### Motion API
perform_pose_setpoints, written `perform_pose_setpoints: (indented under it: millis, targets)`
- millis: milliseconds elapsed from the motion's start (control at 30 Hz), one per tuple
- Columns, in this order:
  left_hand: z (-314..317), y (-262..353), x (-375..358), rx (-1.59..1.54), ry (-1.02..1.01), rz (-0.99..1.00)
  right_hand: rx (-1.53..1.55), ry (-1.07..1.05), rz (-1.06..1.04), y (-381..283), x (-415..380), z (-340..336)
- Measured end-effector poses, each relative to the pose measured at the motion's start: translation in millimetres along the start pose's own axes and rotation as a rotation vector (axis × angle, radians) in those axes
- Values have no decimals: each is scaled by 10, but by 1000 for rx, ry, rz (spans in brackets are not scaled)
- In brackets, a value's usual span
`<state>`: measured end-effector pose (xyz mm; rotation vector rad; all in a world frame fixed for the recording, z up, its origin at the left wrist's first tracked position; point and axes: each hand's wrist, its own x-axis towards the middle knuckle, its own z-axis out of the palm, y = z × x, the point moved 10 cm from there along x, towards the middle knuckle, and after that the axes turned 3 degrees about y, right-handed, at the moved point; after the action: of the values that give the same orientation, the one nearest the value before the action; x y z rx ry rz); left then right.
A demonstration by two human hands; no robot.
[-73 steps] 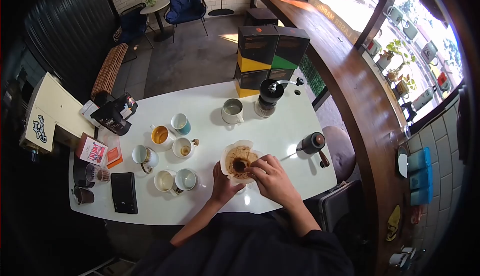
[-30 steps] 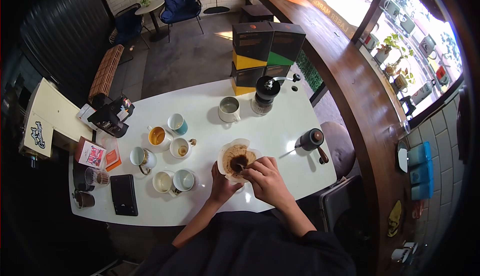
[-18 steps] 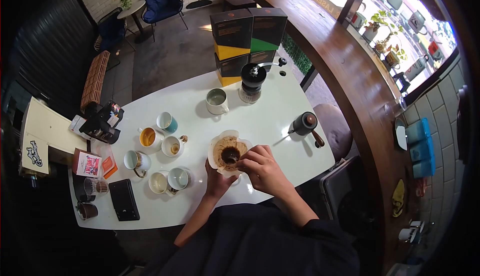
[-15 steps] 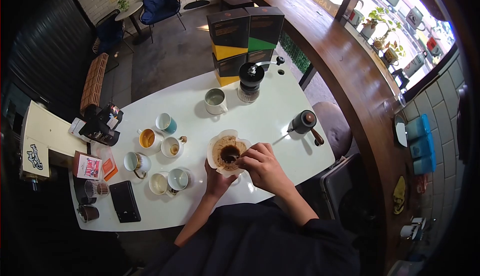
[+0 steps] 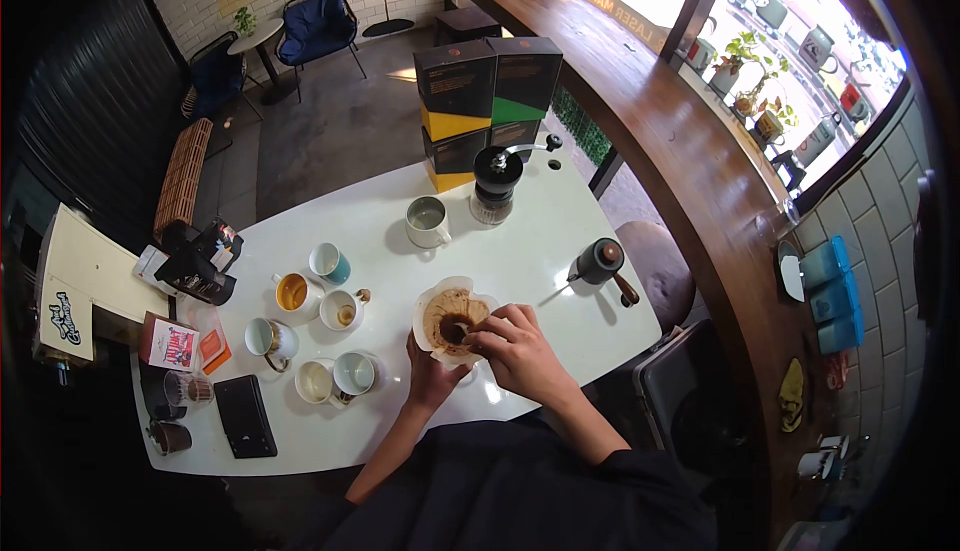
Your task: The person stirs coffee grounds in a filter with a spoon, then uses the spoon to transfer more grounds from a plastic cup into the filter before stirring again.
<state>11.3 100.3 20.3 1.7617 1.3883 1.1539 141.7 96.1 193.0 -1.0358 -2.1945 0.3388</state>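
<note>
A paper coffee filter [image 5: 447, 303] with brown wet grounds and a dark hollow in them sits low in the middle of the white table [image 5: 380, 241]. My left hand [image 5: 433, 376] is wrapped round its lower side; whatever holder lies under the paper is mostly hidden. My right hand [image 5: 515, 348] pinches the right edge of the filter, fingers pressed together. Left of my hands stand several cups, among them a white cup [image 5: 355, 372], a stained cup [image 5: 341, 310] and a cup with an orange inside [image 5: 293, 292].
A grey mug [image 5: 428, 220] and a hand grinder [image 5: 495, 181] stand beyond the filter, before stacked black boxes [image 5: 455, 81]. A black kettle [image 5: 599, 261] is at the right. A black flat device [image 5: 246, 417], coffee bags [image 5: 200, 269] and glasses line the left side.
The view has shifted slightly. The filter's opening is tilted a little differently, and the hollow in the grounds sits closer to my right fingers. Both hands keep their hold.
</note>
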Motion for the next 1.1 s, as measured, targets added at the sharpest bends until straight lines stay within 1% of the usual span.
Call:
perform_pose_setpoints:
  millis: [133,233,333,433,500,533,600,633,700,833,933,1000,1100]
  targets:
    - [23,-12,-11,61,-10,62,2,-24,-12,-49,-3,13]
    - [27,-33,-17,86,-6,54,27,-20,1,-59,-4,-15]
    - [13,-70,-4,17,-4,-7,75,-19,16,-36,4,-49]
    - [6,-113,-26,91,-5,1,92,6,5,-34,16,-150]
    - [62,-85,16,202,-68,30,119,56,34,22,17,-242]
    - [54,-40,33,202,-66,29,124,62,34,22,18,-273]
    - [-38,76,51,101,5,0,144,58,39,27,5,-285]
    - [-54,117,62,104,9,2,163,55,45,31,3,-281]
    - [-85,176,69,-24,15,10,169,46,38,37,-9,-231]
    - [-43,167,73,-89,19,31,171,48,28,16,0,-189]
    - [8,92,69,-113,36,-25,167,10,46,48,-3,-153]
    - [-35,69,68,-254,125,-55,162,9,40,42,-5,-150]
    - [-48,161,132,-165,104,-5,160,11,33,44,-11,-146]
